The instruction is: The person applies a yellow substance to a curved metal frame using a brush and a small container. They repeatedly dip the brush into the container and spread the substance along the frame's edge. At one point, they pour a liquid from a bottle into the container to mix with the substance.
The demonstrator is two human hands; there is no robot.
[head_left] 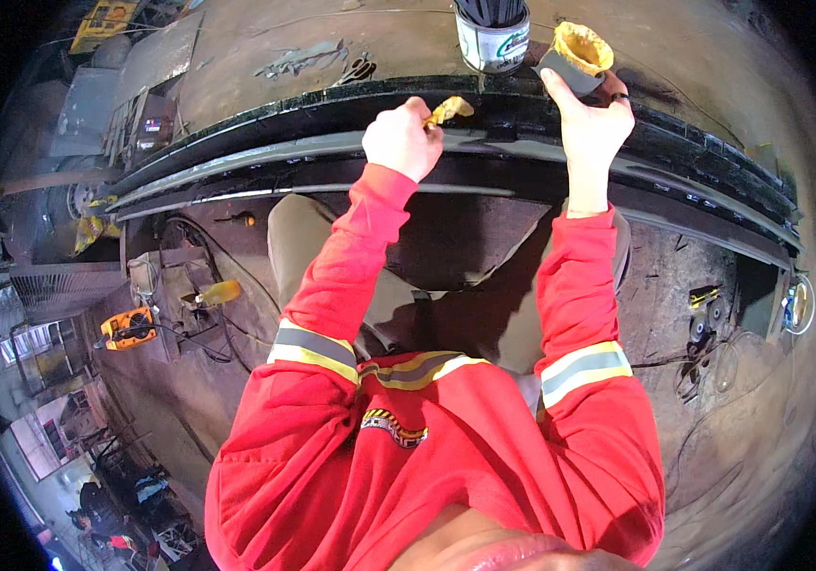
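My left hand (402, 141) is closed in a fist round a small tool, its handle hidden by my fingers. What sticks out is a yellow-smeared end (450, 110), perhaps a brush or spatula, held above the long dark metal beams (332, 143). A dark cup (571, 76), its rim thickly coated with yellow paste, is gripped in my right hand (594, 119), thumb on the near side. It is tilted a little, over the beams' far edge. The smeared end is apart from both cup and beams.
Beyond the beams stands a white bucket (492, 46) full of dark thin pieces. Grey scraps (305, 59) lie on the far floor. To the left are an orange machine (128, 328) with cables and a yellow bottle (219, 292). A yellow-and-black tool (704, 297) lies at right.
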